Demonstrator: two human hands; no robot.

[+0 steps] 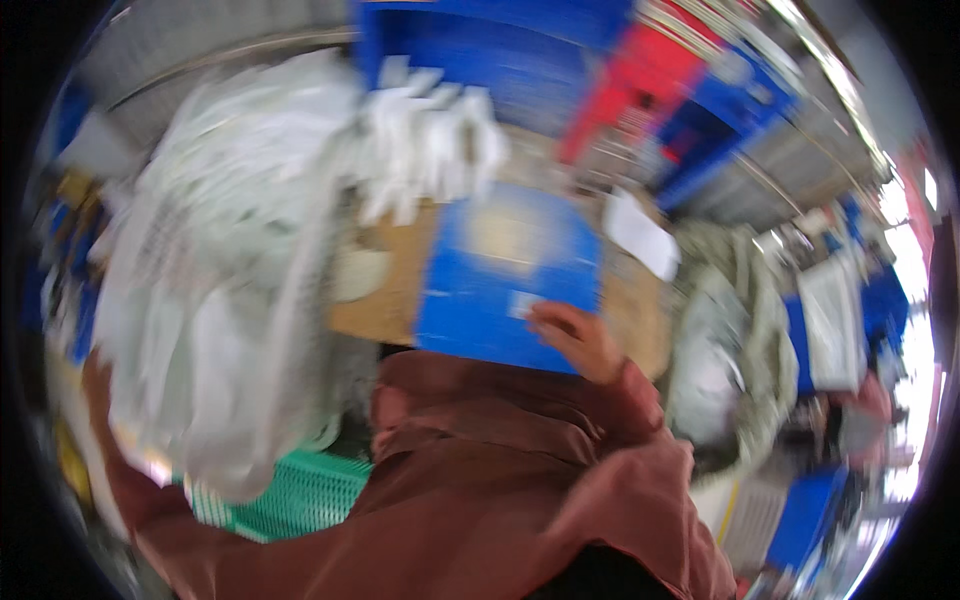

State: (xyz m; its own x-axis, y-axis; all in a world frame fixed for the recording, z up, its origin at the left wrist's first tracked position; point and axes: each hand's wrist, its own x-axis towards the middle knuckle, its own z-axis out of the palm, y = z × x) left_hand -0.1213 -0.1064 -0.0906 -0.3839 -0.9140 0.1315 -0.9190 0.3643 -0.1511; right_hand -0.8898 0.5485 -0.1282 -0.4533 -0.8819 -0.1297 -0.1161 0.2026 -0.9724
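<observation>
My right hand (pixel 582 342) is over the near part of a blue board (pixel 450 315), its fingers drawn together at a small white piece (pixel 521 304). Blur hides the piece's exact kind. Far to the left, my left hand (pixel 97 385) reaches the outer side of a large white sack (pixel 285 400) filled with white, flat-looking pieces (pixel 240 150); its fingers are smeared, so its grip is unclear. A pale worn patch (pixel 515 235) marks the board's middle. Several white strips (pixel 430 140) are heaped beyond the board's far left corner.
Under the board is a brown tabletop (pixel 385 290). A white sheet (pixel 640 235) sits at its right. Beyond stand a blue bin (pixel 500 60) and red equipment (pixel 640 75). A woven sack (pixel 765 340) is on the right, a green basket (pixel 300 495) below the white sack.
</observation>
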